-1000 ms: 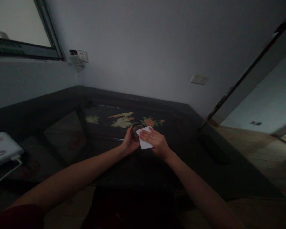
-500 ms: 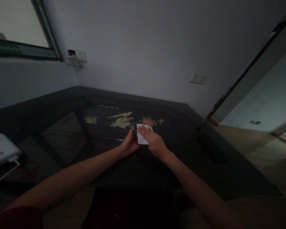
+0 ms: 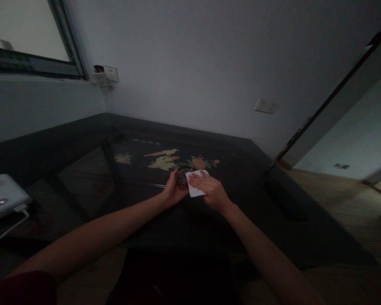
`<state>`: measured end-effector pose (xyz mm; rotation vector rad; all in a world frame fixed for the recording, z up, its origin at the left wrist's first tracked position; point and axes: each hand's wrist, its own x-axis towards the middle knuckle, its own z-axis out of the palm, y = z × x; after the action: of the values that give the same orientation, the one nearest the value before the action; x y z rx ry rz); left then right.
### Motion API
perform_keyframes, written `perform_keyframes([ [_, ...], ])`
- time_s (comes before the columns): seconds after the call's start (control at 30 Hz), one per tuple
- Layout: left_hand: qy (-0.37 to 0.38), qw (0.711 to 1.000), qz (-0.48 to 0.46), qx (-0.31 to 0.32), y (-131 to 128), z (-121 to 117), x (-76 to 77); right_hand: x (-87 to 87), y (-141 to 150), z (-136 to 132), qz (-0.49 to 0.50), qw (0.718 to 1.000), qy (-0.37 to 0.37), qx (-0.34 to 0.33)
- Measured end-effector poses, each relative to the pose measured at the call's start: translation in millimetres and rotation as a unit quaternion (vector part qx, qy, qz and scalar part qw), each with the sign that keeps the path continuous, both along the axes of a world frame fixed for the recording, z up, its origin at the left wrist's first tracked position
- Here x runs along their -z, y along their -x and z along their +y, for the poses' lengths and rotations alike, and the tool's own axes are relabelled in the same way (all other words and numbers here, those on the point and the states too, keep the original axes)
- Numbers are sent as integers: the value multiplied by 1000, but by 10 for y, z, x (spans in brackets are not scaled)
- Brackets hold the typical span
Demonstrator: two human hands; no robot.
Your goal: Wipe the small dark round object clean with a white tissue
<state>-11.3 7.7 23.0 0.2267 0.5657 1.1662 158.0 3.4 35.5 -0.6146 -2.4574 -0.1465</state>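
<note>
Fingers (image 3: 197,179) on white sheet (image 3: 195,192); round dish (image 3: 182,179) dark, glossy.

A small, round, dark-brown vessel (image 3: 182,181) sits near the middle of the view, above the black bench (image 3: 165,231); whether it touches the top cannot be told. It looks glossy and glassy, its circular face turned up toward the camera, the left grip (image 3: 172,189) around its nine o'clock side. A white paper tissue (image 3: 196,192), flat and roughly square, overlaps the vessel's three o'clock side and hides that part of the rim. The right grip (image 3: 212,189) has its fingers spread over the tissue, whose lower corner hangs toward six o'clock.
</note>
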Motion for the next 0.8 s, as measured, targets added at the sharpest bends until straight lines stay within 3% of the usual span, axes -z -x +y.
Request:
perform_keyframes([
  [0.17,2,999,17,41,6,9,46,-11,142,-113,-40,999,24,-20],
  [0.33,-14,1000,10,24,-49,7,45,-43,239,-102,-57,996,37,50],
  [0.53,-8,1000,12,21,-52,-11,6,-18,98,-37,-40,990,51,124],
  [0.8,4,1000,26,5,11,27,52,-1,108,-180,-37,998,25,41],
])
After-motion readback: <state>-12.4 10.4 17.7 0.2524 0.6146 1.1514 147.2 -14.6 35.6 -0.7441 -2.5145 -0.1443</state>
